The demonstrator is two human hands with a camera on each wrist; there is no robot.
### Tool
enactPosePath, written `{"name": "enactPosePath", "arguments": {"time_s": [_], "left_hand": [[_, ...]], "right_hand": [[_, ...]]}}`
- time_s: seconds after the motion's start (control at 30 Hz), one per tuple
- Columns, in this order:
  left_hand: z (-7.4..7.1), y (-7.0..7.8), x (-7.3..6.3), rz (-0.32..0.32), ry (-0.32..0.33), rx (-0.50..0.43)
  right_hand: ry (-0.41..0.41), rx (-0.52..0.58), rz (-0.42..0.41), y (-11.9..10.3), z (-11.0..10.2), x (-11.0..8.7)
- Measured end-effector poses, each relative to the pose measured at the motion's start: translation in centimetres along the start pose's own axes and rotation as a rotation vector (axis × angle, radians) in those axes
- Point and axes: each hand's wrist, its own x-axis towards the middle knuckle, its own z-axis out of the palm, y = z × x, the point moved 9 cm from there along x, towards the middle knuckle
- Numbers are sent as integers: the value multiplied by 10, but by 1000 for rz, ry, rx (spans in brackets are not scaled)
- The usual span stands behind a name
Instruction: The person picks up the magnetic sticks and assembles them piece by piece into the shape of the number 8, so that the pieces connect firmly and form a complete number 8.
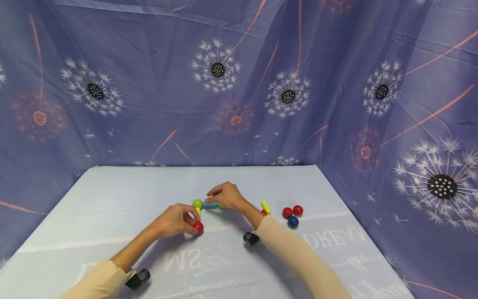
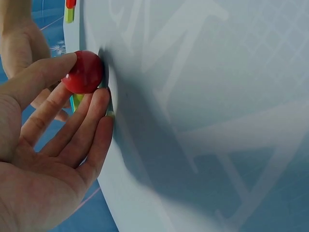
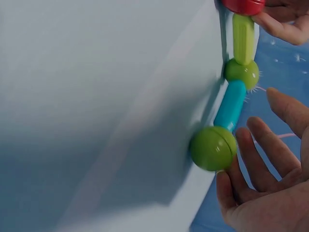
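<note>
1. While the left hand (image 1: 175,220) pinches a glossy red ball (image 1: 198,228), a yellow-green rod (image 3: 243,38) leads toward twelve o'clock to a glossy green ball (image 1: 197,203).
2. Bright-blue rod (image 3: 230,105), thence toward three o'clock; second green ball (image 3: 213,148) beside the right hand (image 1: 228,196), fingers loosely spread.
3. Counter (image 1: 123,182), three o'clock of item 1: two red balls (image 1: 287,212), one dark-blue ball (image 1: 293,222).

One shiny dark-blue plastic ball (image 1: 293,221); just behind it, two shiny red plastic balls (image 1: 287,212) (image 1: 298,210); left of it, one further red ball (image 1: 199,228), two green balls (image 3: 213,148) (image 3: 241,73), two yellow-green sticks (image 3: 243,38) (image 1: 266,207), one turquoise stick (image 3: 230,104), one partly hidden red piece (image 1: 263,212).
</note>
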Motion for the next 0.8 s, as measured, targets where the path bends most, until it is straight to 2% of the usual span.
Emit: {"name": "enactPosePath", "arguments": {"time_s": [0.23,0.8], "left_hand": [[0,-3,2,-28,-4,-5],[0,-4,2,-25,8,-14]], "right_hand": [[12,-45,-44,0,-26,-9],[89,-68,-5,23,-89,-49]]}}
